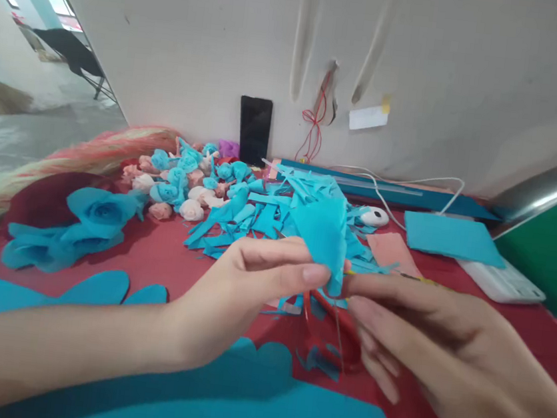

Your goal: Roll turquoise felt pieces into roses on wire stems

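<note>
My left hand (255,280) pinches a curved blue paper petal (324,227) by its lower end, thumb in front. Close against that end is my right hand (415,332), its thumb and forefinger closed on a thin yellow stick (421,279) that lies along the forefinger. A fine thread or wire (339,337) hangs down between the hands. Beneath them, partly hidden, are the red handles of what look like scissors (307,313). Behind the petal spreads a heap of blue paper scraps (267,218).
Blue and pink paper roses (176,177) pile up at the back left, beside large blue flowers (102,212). Blue sheets (236,405) cover the front of the red table. A phone (255,129) leans on the wall. A white mouse (374,216) and a white keyboard (506,282) lie right.
</note>
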Available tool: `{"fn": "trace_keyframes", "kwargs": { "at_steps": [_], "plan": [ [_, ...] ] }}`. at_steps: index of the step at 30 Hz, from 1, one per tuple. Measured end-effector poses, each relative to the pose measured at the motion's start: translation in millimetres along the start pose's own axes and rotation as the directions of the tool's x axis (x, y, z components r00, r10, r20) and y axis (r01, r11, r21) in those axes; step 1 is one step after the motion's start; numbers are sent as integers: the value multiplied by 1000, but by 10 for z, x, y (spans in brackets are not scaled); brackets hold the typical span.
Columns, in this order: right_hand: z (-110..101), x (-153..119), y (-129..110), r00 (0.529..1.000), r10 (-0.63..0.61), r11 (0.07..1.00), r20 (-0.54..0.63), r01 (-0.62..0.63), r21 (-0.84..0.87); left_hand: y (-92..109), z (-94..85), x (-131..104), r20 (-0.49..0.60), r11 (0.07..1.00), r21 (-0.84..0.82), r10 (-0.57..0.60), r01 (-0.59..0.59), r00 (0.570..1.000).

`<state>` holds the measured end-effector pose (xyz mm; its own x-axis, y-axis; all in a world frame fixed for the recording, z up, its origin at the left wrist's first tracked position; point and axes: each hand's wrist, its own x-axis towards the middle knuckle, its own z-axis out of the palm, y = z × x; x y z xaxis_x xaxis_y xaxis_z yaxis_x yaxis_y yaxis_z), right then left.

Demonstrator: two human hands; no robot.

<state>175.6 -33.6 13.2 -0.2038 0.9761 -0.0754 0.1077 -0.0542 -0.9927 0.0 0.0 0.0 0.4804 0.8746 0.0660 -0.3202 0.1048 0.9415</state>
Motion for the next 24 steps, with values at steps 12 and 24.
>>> {"fn": "trace_keyframes", "kwargs": {
  "at_steps": [12,24],
  "plan": [
    [32,55,-25,982,-38,999,-185,41,12,-7,4,5,-40,998,28,-46,47,998],
    [21,68,-38,984,129,932,121,-162,325,2,-3,8,-22,999,44,-20,21,1000]
  ]
}}
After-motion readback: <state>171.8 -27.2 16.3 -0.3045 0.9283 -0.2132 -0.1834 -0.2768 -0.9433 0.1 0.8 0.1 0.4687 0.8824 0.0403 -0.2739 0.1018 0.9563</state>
